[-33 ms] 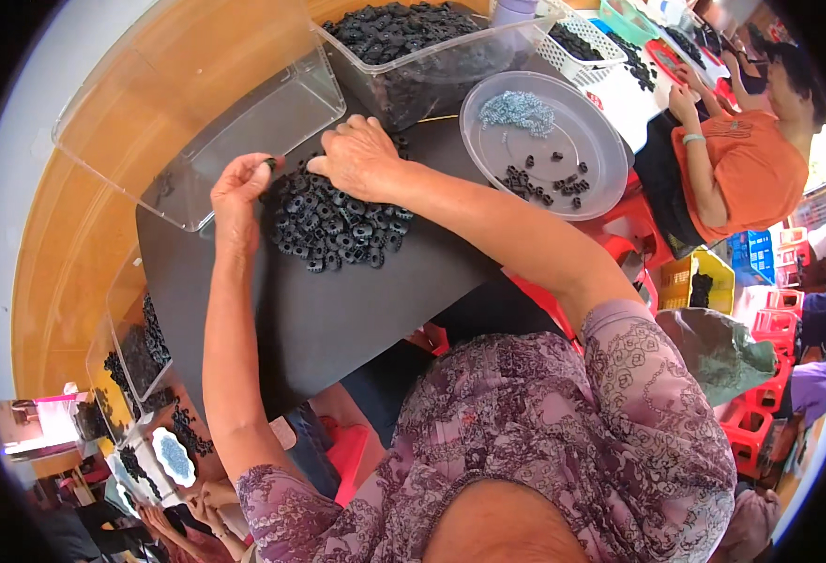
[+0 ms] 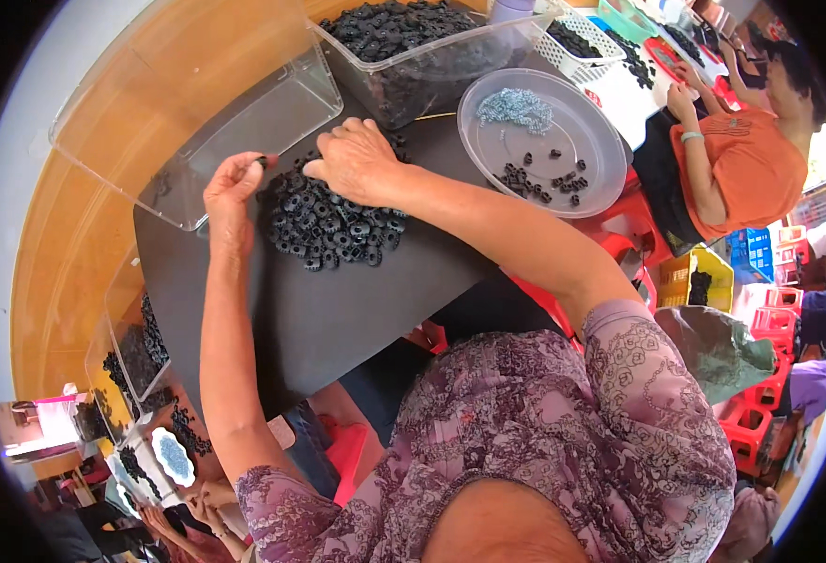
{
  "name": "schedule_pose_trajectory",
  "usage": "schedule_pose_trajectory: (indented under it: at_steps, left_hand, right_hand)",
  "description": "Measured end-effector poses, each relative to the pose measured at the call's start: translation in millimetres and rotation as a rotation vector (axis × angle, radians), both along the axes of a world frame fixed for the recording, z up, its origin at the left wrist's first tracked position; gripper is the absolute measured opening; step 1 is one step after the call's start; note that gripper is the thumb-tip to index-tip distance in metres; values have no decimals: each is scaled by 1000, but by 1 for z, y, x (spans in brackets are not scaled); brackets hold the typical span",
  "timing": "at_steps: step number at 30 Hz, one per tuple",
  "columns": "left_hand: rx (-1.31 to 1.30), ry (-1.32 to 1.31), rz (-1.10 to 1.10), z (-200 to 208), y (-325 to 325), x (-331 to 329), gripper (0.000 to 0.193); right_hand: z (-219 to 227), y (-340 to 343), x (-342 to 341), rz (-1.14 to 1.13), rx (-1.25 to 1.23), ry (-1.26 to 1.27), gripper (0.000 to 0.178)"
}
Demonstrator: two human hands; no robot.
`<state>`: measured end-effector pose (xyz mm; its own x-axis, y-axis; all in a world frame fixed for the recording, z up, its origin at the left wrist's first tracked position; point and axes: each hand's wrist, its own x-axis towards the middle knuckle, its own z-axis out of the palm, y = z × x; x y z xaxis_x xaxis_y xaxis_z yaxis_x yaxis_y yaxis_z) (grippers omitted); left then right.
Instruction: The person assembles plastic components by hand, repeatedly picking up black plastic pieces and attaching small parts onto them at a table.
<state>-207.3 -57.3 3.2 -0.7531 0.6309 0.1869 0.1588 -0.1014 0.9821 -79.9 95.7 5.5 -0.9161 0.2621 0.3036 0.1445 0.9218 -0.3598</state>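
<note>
My left hand (image 2: 230, 188) is raised at the left side of a pile of small black plastic pieces (image 2: 333, 225), with thumb and fingertips pinched together. Between those fingertips is one small black plastic piece (image 2: 263, 162), mostly covered by the fingers. Over the far part of the pile lies my right hand (image 2: 356, 159), its fingers curled down; whatever the fingertips hold is hidden. The pile spreads on a dark grey tabletop (image 2: 375, 310). To the right of my right arm, a round clear plastic tray (image 2: 610, 155) holds silvery springs (image 2: 516, 111) and several tiny black parts (image 2: 525, 183).
A clear bin (image 2: 413, 89) heaped with black pieces stands at the far edge, beside a tipped clear container (image 2: 310, 103). A white basket (image 2: 586, 66) is beyond. On the right sits a person in an orange shirt (image 2: 750, 164). Red stools (image 2: 746, 436) line the right.
My left hand has shifted slightly left with the piece still in its fingertips. My right hand has moved a little left over the pile. The whole view has shifted slightly.
</note>
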Motion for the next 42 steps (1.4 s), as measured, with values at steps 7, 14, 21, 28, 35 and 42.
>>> schedule_pose_trajectory:
  at_steps: [7,14,21,28,35,42]
  left_hand:
    - [109,-16,-7,14,-22,9,19]
    - [134,-34,-76,19,-32,42,20]
    - [254,-260,-202,35,-24,109,21]
    - [404,-520,-277,26,-8,176,17]
    - [389,-803,-405,12,21,225,21]
    - [372,-863,-456,-1,54,236,25]
  right_hand:
    - [4,1,40,-102,143,142,40]
    - [-4,-5,44,-84,15,92,44]
    - [-5,4,64,-109,-6,171,39]
    - [17,-5,132,85,-102,324,22]
    - [47,56,224,0,-89,415,18]
    - [53,130,256,-278,-497,270,16]
